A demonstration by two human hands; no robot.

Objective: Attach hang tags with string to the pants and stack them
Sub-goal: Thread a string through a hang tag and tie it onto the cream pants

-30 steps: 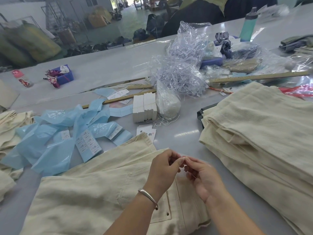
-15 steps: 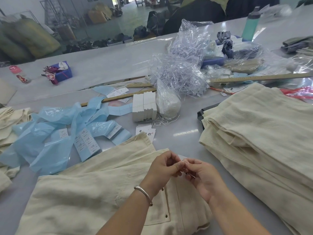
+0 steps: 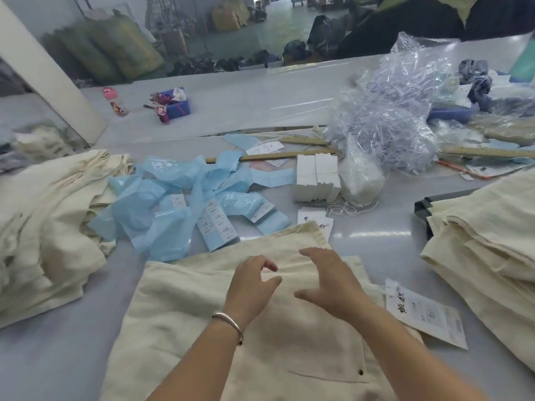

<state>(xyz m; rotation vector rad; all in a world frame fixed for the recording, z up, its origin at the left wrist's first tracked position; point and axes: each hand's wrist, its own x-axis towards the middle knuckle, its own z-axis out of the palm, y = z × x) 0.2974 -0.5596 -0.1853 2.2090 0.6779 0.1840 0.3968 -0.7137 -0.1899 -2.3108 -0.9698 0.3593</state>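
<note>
My left hand (image 3: 251,285) and right hand (image 3: 327,280) hover just above the pants (image 3: 220,322) in front of me, both holding nothing, the fingers loosely curved with thumbs apart from them, palms turned toward each other over the cloth. A hang tag (image 3: 425,312) lies at this pair's right edge on the desk (image 3: 72,351), so I judge the tagging here done and the move to the folded stack (image 3: 489,244) on the right still to come. Beyond are banded blank tags (image 3: 317,176), a bag of string (image 3: 360,180), and a heap of pants (image 3: 43,227) at left, seemingly still waiting.
</note>
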